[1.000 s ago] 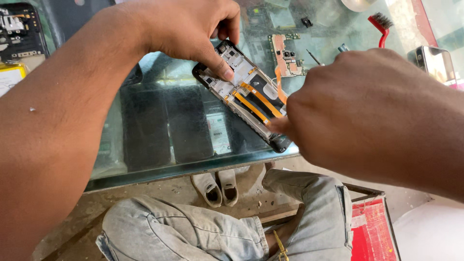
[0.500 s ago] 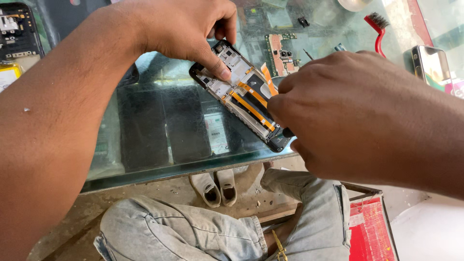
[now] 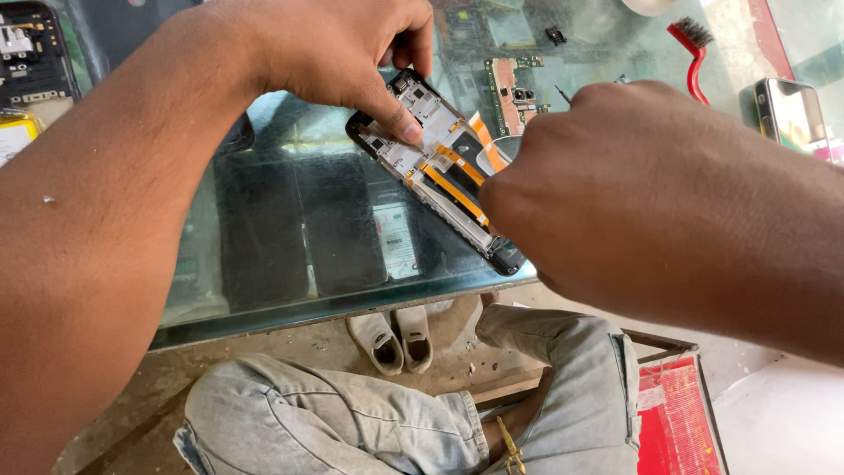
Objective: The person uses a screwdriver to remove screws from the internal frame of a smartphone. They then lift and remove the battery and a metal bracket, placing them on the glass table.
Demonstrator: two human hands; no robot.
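An opened black smartphone with its back cover off, showing orange flex cables and a silver inner frame [image 3: 440,167], lies slantwise on the glass-topped counter [image 3: 264,255], its lower end close to the counter's near edge. The left hand [image 3: 343,53] pinches the phone's upper end, thumb pressed onto the frame and fingers curled around the far side. The right hand [image 3: 598,193] is closed over the phone's lower half, covering it; a thin metal tool tip [image 3: 561,91] sticks out above the knuckles, though the grip itself is hidden.

Just beyond the phone lies a small green circuit board [image 3: 510,88]. Toward the far right corner rest a red-handled brush [image 3: 690,48] and a shiny silver phone [image 3: 787,110]. At the far left edge sits another opened dark phone [image 3: 31,53]. Below the near edge show pale grey jeans [image 3: 352,422] and beige shoes [image 3: 391,339].
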